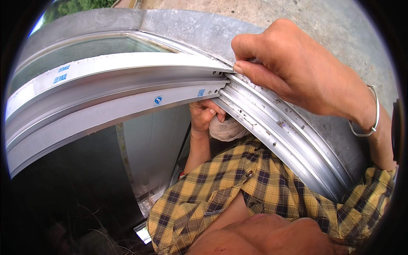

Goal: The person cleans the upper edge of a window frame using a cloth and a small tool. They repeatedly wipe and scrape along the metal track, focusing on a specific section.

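My right hand (283, 70) is curled above the joint of an aluminium window or door frame, its thumb tip by the end of a film-covered aluminium profile (127, 62). A small shiny bit shows between its fingers; what it is cannot be told. The profile meets a grooved aluminium track (280, 127), dotted with dirt, at an angle. Small round holes show near the profile's end. Below this joint, my left hand (205, 116) has bent fingers against a beige cloth-like thing (228, 129), partly hidden by the track. Whether the fingers grip it is unclear.
A glass pane (95, 47) lies behind the profile, bordered by a grey sill (197, 25). Rough concrete (312, 19) extends beyond. Under the profile are a dark panel (79, 165) and a pale panel (153, 137). Green foliage (86, 4) shows at the upper left.
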A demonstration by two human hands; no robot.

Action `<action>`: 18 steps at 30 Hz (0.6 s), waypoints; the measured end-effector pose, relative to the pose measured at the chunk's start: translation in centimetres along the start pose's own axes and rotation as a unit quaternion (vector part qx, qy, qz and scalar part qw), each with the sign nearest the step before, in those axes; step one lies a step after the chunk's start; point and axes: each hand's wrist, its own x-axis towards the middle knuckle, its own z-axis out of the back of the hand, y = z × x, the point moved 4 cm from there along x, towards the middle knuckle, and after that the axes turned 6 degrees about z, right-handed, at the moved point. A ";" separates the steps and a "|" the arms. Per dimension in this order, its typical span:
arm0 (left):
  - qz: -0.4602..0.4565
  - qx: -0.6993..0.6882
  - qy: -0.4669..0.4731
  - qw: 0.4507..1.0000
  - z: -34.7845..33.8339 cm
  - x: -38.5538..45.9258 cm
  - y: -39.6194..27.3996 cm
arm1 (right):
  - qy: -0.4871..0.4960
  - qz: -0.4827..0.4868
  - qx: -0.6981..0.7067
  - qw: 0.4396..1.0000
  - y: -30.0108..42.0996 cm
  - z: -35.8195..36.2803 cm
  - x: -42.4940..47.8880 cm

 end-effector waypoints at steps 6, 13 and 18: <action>-0.011 -0.004 0.006 1.000 -0.2 0.3 -0.2 | -0.047 0.007 -0.046 0.998 3.1 1.2 0.4; -0.020 -0.006 0.006 1.000 0.1 0.2 0.0 | -0.076 0.050 -0.008 0.996 0.2 -1.1 0.7; -0.019 -0.016 -0.006 1.000 0.4 0.2 -0.2 | -0.029 0.023 -0.036 0.999 0.9 -0.8 1.5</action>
